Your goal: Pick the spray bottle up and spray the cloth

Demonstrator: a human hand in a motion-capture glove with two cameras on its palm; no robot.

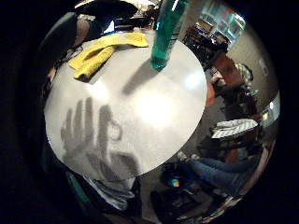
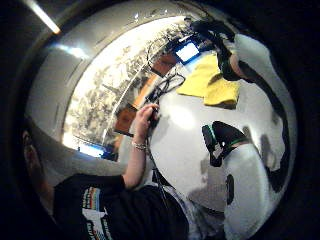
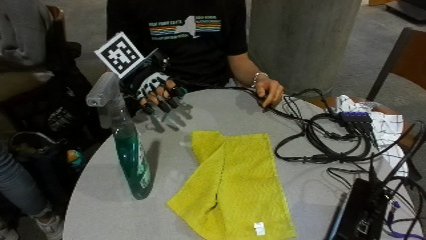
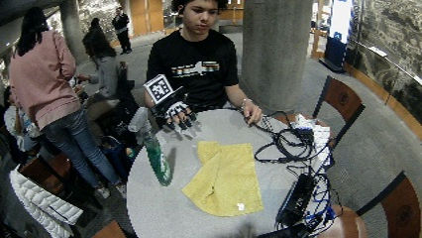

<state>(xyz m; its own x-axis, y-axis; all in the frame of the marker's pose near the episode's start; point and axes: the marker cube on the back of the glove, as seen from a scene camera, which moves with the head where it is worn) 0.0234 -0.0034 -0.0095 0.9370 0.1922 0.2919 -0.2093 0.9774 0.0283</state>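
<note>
The spray bottle (image 3: 125, 145) stands upright at the left of the outside view, on the round grey table (image 3: 166, 170) near its left edge. Its body holds green liquid; the pale trigger head sits at the top, and its label cannot be read. In the little finger side palm view the bottle (image 1: 167, 32) is cut off above the body, so the head is out of frame there.

The yellow cloth (image 3: 233, 185) lies flat at lower centre of the outside view, just right of the bottle and not touching it. It appears partly folded, with a small white tag near its lower edge.

The gloved right hand (image 3: 158, 91) hovers at upper left of the outside view, above the table's far edge and behind the bottle. Its fingers are spread and point downward, holding nothing. Its shadow, fingers apart, falls on the tabletop in the little finger side palm view.

The bare left hand (image 3: 267, 91) rests on the table at upper centre right, fingertips beside a bundle of black cables (image 3: 326, 137). A black device (image 3: 363, 210) at lower right is cut off by the frame. A white checked cloth (image 3: 379, 122) lies at the right edge, partly hidden under cables.
</note>
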